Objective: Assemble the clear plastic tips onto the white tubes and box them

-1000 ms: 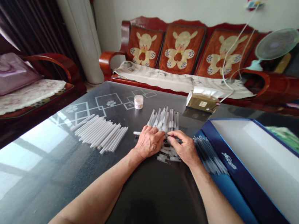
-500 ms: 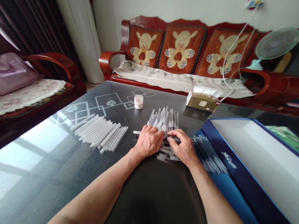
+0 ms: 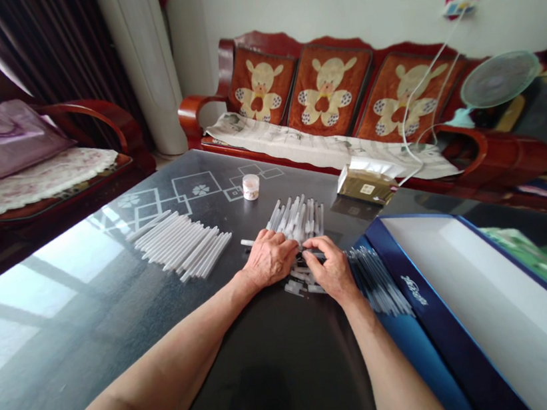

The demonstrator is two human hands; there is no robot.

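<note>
My left hand (image 3: 271,257) is closed around a slender white pen barrel (image 3: 247,242), whose end sticks out to the left of the knuckles. Thumb and forefinger of my right hand (image 3: 330,266) are pinched together close to the left fingertips; what they grip is too small to make out. Just beyond both hands lies a pile of clear and white pen parts (image 3: 300,215). Small clear pieces like pen caps (image 3: 295,287) are scattered beneath and in front of the hands, partly hidden by them.
Left on the dark table (image 3: 178,325) is a row of white pen barrels (image 3: 182,244). A small round tub (image 3: 251,187) stands behind. At right, thin refills (image 3: 379,282) lie on blue card beside an open blue box (image 3: 466,287); a tissue box (image 3: 366,183) is farther back.
The view has shifted slightly, moving everything a little left. Both hands stay together over the pen parts with almost the same grip.
</note>
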